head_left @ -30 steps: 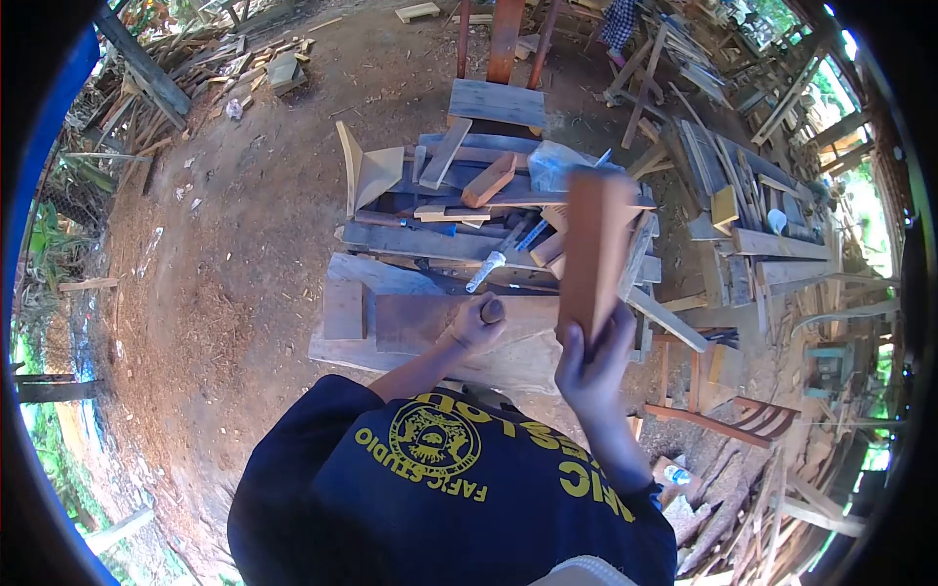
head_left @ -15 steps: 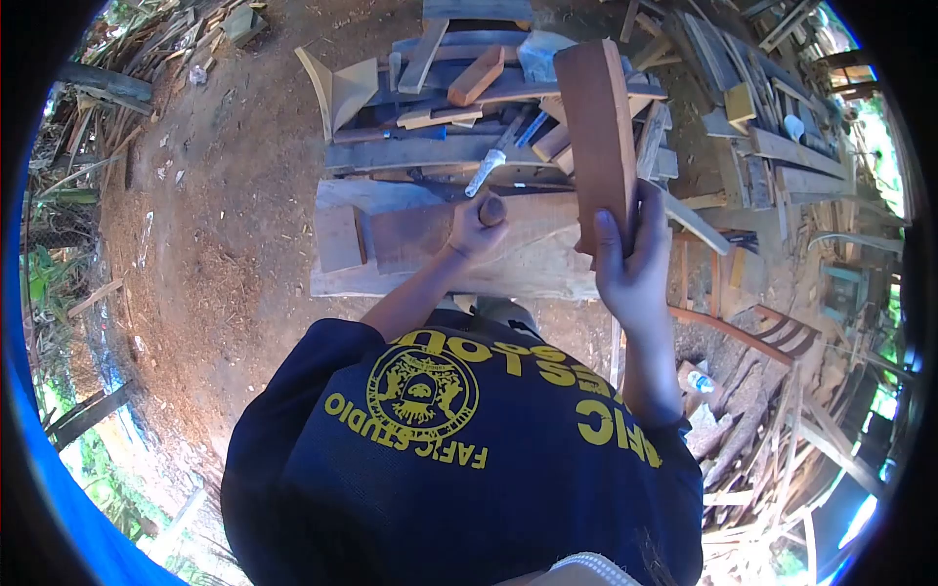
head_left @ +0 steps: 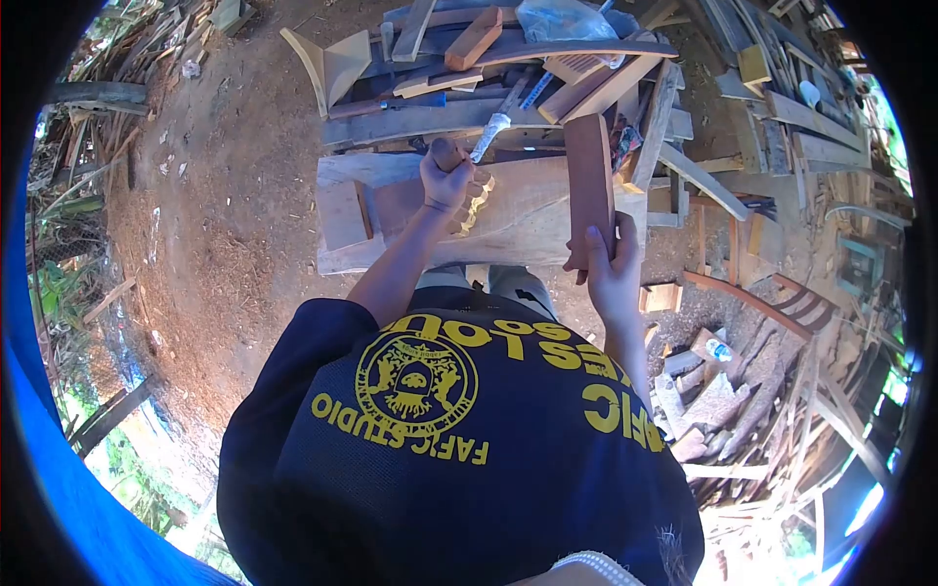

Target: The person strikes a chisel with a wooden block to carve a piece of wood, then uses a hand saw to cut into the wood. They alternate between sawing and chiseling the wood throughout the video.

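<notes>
My left hand [head_left: 447,186] is closed around a round-ended brown wooden handle [head_left: 447,153] above the workbench. Beside that hand, a yellowish, wavy-edged shape [head_left: 476,205] shows; I cannot make out what it is. My right hand [head_left: 611,259] grips the lower end of a long reddish-brown wood block [head_left: 590,176], which stands nearly upright at the bench's right side. Beneath both hands lies the pale bench slab [head_left: 342,259], with a brown board [head_left: 528,195] on it. A smaller flat wood piece [head_left: 342,213] rests at its left end.
Behind the bench lie stacked planks [head_left: 430,125], a white-wrapped tool [head_left: 490,135] and a clear plastic bag [head_left: 562,20]. A curved two-part wood piece [head_left: 337,68] sits at the back left. Wooden frame parts [head_left: 747,301] and scraps [head_left: 718,400] lie on the right.
My left hand and the handle have moved left and up in view. The block in my right hand appears lower and smaller, and the view has shifted slightly.
</notes>
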`<state>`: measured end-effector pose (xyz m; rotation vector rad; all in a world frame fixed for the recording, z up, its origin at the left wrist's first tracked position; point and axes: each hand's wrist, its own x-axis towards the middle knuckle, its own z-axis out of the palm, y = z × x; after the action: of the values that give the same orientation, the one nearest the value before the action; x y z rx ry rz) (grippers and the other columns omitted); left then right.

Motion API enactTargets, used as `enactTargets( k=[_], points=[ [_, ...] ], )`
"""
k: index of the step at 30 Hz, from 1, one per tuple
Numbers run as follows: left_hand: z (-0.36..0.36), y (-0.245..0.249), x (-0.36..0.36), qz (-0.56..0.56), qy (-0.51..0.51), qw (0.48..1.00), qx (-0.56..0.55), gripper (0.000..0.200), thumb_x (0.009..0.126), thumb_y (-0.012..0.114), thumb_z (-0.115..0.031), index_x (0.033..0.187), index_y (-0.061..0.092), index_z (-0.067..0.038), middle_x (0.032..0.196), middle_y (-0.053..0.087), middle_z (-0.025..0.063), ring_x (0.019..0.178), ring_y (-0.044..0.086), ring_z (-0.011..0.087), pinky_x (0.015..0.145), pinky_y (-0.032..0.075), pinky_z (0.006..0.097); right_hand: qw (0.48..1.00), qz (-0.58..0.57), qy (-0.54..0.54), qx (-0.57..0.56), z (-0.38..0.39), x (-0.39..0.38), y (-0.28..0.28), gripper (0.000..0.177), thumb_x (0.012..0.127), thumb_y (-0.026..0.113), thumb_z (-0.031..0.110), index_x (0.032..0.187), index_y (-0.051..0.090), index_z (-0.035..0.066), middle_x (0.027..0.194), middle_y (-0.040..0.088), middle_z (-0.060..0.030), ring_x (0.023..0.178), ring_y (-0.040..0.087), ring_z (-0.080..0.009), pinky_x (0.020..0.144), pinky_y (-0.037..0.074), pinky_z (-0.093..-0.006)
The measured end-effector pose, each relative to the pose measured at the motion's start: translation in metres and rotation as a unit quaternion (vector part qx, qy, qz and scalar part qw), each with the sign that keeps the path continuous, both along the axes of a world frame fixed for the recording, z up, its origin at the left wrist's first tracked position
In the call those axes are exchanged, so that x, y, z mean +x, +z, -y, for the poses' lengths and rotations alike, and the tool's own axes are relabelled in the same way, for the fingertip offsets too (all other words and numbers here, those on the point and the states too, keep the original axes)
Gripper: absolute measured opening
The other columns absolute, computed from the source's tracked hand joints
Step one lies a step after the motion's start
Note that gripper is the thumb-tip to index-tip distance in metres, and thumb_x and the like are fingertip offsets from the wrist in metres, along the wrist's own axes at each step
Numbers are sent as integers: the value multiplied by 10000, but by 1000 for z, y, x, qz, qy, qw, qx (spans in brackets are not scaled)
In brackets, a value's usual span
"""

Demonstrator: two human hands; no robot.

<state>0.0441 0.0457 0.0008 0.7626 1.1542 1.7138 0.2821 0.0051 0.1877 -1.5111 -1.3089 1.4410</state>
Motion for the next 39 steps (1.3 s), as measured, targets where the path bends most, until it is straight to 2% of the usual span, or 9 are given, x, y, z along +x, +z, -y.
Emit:
enactTargets(
  k=[10,16,19,26,29,31,34,35,39],
  points=[
    [-5,2,-9,80,11,997,15,144,682,539,60,800,512,-18,639,544,67,464,502,134,412,395,260,999,-1,-33,-29,18,-7,-22,253,952,477,144,1119,394,-27,759,636,-157,529,625,-159,391,414,-220],
    [-16,-32,-42,176,118,977,-28,133,649,518,33,747,453,-30,584,455,72,430,462,181,401,390,313,997,5,-58,-44,30,-3,-41,244,953,479,149,1106,395,-20,747,632,-153,522,629,-170,379,418,-222],
    [-4,-74,-47,287,256,915,-120,113,650,525,-17,675,419,-45,569,422,69,444,430,197,410,394,345,995,5,-73,-65,32,0,-48,243,954,479,154,1101,397,-21,745,632,-148,523,630,-171,376,421,-225],
    [-11,-72,-40,279,256,918,-120,115,646,519,-2,675,417,-46,571,426,71,448,442,201,411,393,348,989,41,-83,-112,38,13,-94,276,939,516,179,1077,393,-26,744,618,-138,502,613,-146,370,420,-228],
    [-15,-56,-45,227,245,936,-116,124,645,525,3,684,422,-55,574,424,68,455,444,200,417,393,354,981,114,-75,-137,42,17,-135,312,908,553,185,1059,391,-35,739,612,-181,576,653,-277,447,484,-348],
    [-13,-58,-55,229,189,949,-102,142,644,527,8,699,416,-59,584,426,68,466,440,196,429,391,361,963,268,-33,16,47,18,-176,354,889,544,172,1098,365,-51,782,595,-257,699,630,-446,592,498,-489],
    [-2,-61,-65,237,194,947,-101,154,651,523,14,708,409,-72,594,430,70,469,433,193,439,388,366,973,228,-38,13,43,6,-212,380,882,512,146,1146,329,-58,900,552,-349,824,565,-544,713,460,-558],
    [3,-60,-69,230,190,949,-103,154,651,523,14,708,409,-72,594,430,70,469,433,193,439,388,366,966,257,-17,26,40,3,-219,466,867,522,134,1221,288,-60,1025,500,-389,904,550,-538,775,455,-552],
    [30,-50,-77,248,184,945,-111,160,674,522,12,717,408,-92,591,432,60,468,425,189,450,397,369,929,370,-12,9,22,-22,-242,583,846,570,146,1323,271,-5,1117,473,-342,1054,477,-522,897,406,-551]
  ],
)
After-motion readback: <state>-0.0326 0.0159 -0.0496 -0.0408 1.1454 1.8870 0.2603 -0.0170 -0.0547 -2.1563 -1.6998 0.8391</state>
